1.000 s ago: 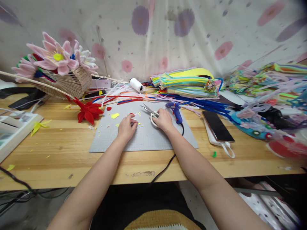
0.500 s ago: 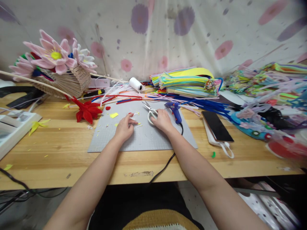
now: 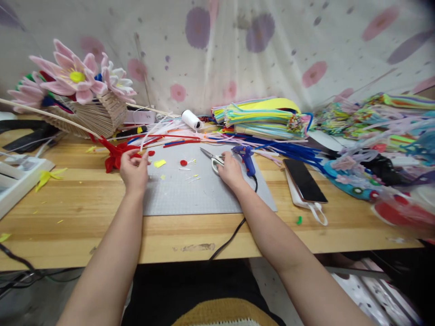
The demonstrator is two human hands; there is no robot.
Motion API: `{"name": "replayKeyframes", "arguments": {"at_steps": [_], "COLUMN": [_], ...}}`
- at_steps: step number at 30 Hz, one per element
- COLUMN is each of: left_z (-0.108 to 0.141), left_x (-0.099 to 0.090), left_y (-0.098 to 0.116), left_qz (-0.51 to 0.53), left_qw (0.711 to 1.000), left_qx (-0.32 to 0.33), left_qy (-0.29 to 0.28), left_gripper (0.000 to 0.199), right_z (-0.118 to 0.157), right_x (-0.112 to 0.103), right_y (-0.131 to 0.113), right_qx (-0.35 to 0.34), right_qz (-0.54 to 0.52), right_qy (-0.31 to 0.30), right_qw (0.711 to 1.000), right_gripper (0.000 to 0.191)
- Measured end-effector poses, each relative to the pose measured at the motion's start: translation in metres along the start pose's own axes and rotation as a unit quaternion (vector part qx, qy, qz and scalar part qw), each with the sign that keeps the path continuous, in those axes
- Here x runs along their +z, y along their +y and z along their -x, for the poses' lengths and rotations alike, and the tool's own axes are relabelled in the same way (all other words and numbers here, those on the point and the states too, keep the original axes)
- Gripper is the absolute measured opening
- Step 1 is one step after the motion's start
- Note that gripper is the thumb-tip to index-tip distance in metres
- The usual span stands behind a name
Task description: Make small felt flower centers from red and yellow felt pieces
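Observation:
My left hand (image 3: 134,173) hovers at the mat's left edge, in front of the red flower (image 3: 115,154). Its fingers are curled, with thumb and forefinger close together beside a small red disc (image 3: 151,153). Whatever may be between them is hidden. My right hand (image 3: 231,170) grips the white handles of the scissors (image 3: 215,161); their blades point to the upper left over the grey cutting mat (image 3: 190,201). Between the hands lie another red disc (image 3: 183,163), a yellow scrap (image 3: 159,163) and several thin yellow-tipped stamens (image 3: 193,178).
A blue glue gun (image 3: 246,158) lies right of the scissors, its black cable running off the front edge. Further right is a phone (image 3: 305,180). Bundles of pipe cleaners (image 3: 261,115) and a thread spool (image 3: 191,119) line the back. Pink flowers (image 3: 78,77) stand at the back left.
My left hand has moved left from the stamens and the middle red disc, uncovering them, to the red flower. My right hand stays on the scissors. The view has shifted slightly.

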State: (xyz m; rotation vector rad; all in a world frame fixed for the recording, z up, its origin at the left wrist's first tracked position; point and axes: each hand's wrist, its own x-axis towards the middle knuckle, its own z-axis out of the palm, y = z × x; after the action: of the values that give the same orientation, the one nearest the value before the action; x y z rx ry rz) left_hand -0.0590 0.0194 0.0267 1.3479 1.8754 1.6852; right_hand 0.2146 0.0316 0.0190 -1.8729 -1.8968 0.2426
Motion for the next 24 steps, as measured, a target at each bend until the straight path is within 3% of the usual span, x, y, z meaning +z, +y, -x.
{"name": "replayKeyframes", "arguments": {"at_steps": [3, 6, 8, 11, 18, 24], "left_z": [-0.007, -0.003, 0.001, 0.003, 0.004, 0.004], "left_x": [-0.006, -0.003, 0.002, 0.005, 0.006, 0.005], "left_y": [-0.007, -0.009, -0.009, -0.008, -0.006, -0.005], "left_qz": [-0.054, -0.134, -0.195, -0.255, -0.291, -0.271], "left_qw": [0.998, 0.986, 0.968, 0.949, 0.935, 0.951], "left_qx": [0.019, 0.070, 0.101, 0.112, 0.137, 0.102], "left_qy": [0.023, -0.068, -0.121, -0.149, -0.147, -0.112], "left_gripper": [0.052, 0.065, 0.063, 0.052, 0.043, 0.042], "right_z": [-0.001, -0.001, -0.002, -0.002, -0.002, 0.000], "right_x": [0.002, 0.004, 0.005, 0.006, 0.007, 0.006], "right_y": [0.001, 0.001, 0.002, 0.002, 0.001, 0.000], "right_qx": [-0.007, -0.011, -0.010, -0.006, -0.010, -0.024], "right_qz": [0.003, 0.003, 0.005, 0.008, 0.020, 0.030], "right_qy": [0.000, 0.006, 0.006, 0.005, 0.004, 0.005], "right_qw": [1.000, 1.000, 1.000, 1.000, 1.000, 0.999], "right_gripper": [0.040, 0.045, 0.045, 0.044, 0.042, 0.039]}}
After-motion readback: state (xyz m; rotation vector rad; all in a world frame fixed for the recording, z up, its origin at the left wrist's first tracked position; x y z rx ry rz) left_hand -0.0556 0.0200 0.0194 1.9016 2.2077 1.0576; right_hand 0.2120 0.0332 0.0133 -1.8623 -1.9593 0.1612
